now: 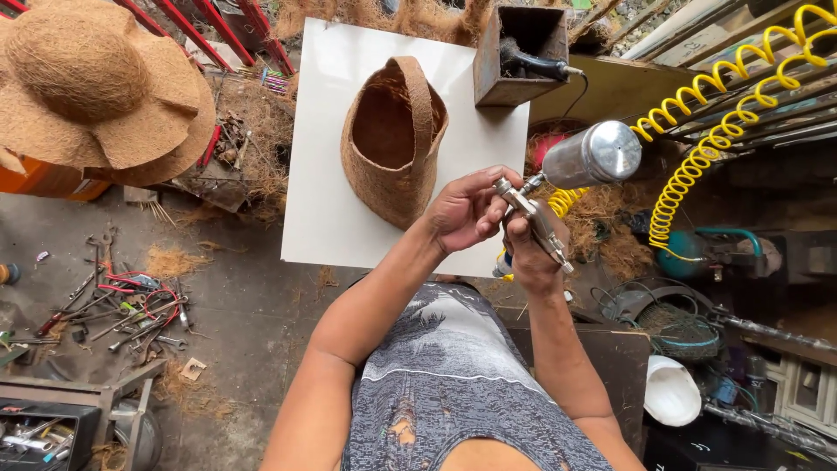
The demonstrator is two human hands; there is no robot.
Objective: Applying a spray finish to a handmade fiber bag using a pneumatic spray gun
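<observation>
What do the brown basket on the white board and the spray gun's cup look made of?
The brown basket with a handle: coarse matted fibre, probably coconut coir, rough and fuzzy. The spray gun's shiny cup: bare metal, likely aluminium or steel, with a bright reflective end.

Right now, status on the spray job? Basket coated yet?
Done: the coir basket is shaped and set on the white board. In hand: the right hand grips the spray gun with its metal cup and yellow coiled hose attached; the left hand fingers the gun's rear end. Left: no spray or wet coating shows on the basket, and the gun isn't aimed at it.
</observation>
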